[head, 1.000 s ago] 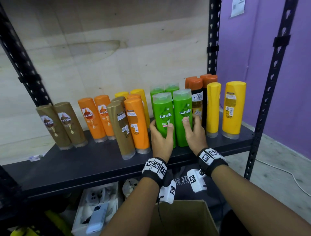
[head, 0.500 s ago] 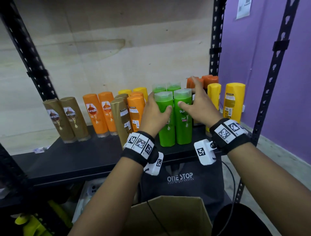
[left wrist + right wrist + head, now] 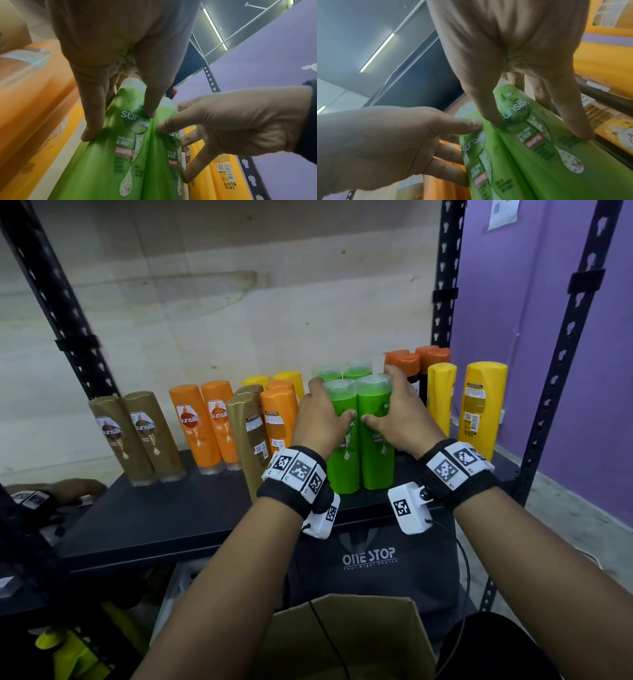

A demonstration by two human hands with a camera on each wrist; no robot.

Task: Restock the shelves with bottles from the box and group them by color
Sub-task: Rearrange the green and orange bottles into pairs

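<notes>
Two green Sunsilk bottles stand upright side by side at the front of the black shelf (image 3: 178,518), with two more green bottles (image 3: 342,371) right behind them. My left hand (image 3: 330,400) grips the left green bottle (image 3: 342,470), thumb on its front and fingers round its left side. My right hand (image 3: 382,395) grips the right green bottle (image 3: 375,463) the same way from the right. Both thumbs nearly meet at the seam between the bottles. The left wrist view shows the left hand (image 3: 120,124) on its bottle (image 3: 106,169). The right wrist view shows the right hand (image 3: 537,129) on its bottle (image 3: 565,175).
Left of the green group stand orange bottles (image 3: 279,419), brown bottles (image 3: 137,436) and small yellow ones (image 3: 287,378). To the right are dark bottles with orange caps (image 3: 402,362) and tall yellow bottles (image 3: 481,409). An open cardboard box (image 3: 342,635) sits below me. Another person's hand (image 3: 68,491) rests at the shelf's left edge.
Both hands have slid up from the bottles' lower bodies to their upper halves and closed inward, so the thumbs now almost touch. The two front green bottles stay pressed together.
</notes>
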